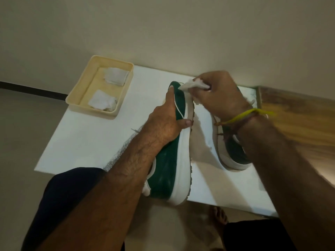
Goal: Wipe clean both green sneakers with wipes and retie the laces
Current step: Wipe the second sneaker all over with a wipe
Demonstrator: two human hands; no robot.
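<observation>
A bare foot (218, 217) is seen on the floor below the near edge of the bench (94, 142). Above that edge a green shoe (168, 171) with a white sole is held on its side, heel toward the viewer and toe pointing away. It is gripped at mid-length by the left hand (166, 122), whose fingers are curled over the upper while the thumb is pressed against the sole. Just beyond, a crumpled white wipe (194, 85) is pinched in the right hand (220, 93) and laid against the toe of the held shoe. A yellow band (243, 115) is worn on the right wrist. The second shoe (233, 151) rests on the bench to the right, largely hidden by the right forearm; its lace state cannot be told. Farther back on the left, a cream tray (79, 93) sits on the bench corner, and two more wipes are held in it: a crumpled one (103, 101) nearer and a flatter one (115, 76) behind. A pale wall (163, 29) is seen beyond the bench.
</observation>
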